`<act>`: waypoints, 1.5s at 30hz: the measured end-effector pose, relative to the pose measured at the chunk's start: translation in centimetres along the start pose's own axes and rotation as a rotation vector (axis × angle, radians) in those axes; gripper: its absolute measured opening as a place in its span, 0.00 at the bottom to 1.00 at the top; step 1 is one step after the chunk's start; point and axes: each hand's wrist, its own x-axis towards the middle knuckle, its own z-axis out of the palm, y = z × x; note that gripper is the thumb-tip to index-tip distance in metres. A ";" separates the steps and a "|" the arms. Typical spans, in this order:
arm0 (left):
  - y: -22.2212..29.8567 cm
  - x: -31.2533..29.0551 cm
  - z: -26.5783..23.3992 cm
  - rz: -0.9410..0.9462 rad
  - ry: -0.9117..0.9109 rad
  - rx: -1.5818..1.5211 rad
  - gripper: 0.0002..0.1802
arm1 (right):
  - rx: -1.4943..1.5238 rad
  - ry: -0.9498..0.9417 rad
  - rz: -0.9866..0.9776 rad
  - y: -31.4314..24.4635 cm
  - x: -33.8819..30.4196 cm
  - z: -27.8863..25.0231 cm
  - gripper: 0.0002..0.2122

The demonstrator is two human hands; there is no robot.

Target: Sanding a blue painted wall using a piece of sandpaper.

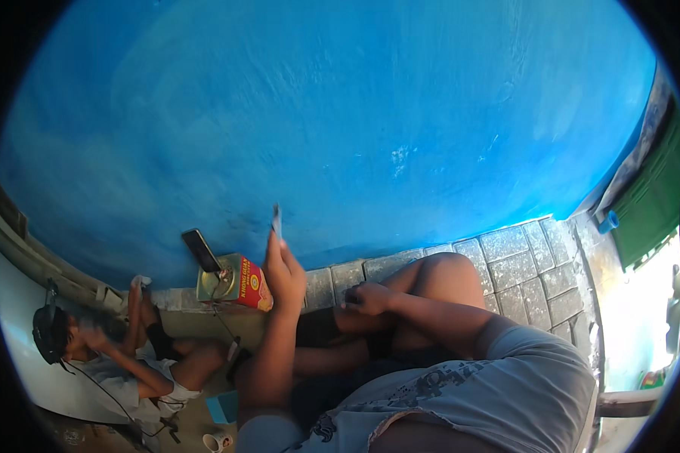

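Note:
My left hand [285,275] is raised in front of the blue wall, its fingers closed on a thin, pale grey object [278,225] with a dark tip. The object points upward and shows nearly edge-on, so its kind is unclear. Lower and to the right, my right hand [366,298] is by my bent legs with its fingers curled in. Whatever those fingers may hold is hidden. Just left of my raised hand stands a red and yellow square tin [251,283]. A dark phone [201,250] leans upright at the tin's top.
The blue wall [400,113] rises close ahead, with grey paving blocks [510,257] along its foot. At the left sits another person [117,362] in a dark cap, holding something white. A light blue box [222,408] and a white cup [217,441] are near the lower edge.

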 end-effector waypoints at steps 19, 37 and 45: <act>-6.2 -21.7 -3.4 -0.807 -0.269 -0.799 0.21 | 1.332 -0.291 0.266 -3.9 -1.0 2.6 0.33; -9.9 -21.6 -1.0 -0.844 -0.324 -0.772 0.17 | 0.542 0.007 -0.081 -4.5 -2.0 0.8 0.18; -10.8 -18.1 0.0 -0.617 -0.436 -0.473 0.15 | 0.610 0.119 -0.075 -1.7 -1.6 0.9 0.09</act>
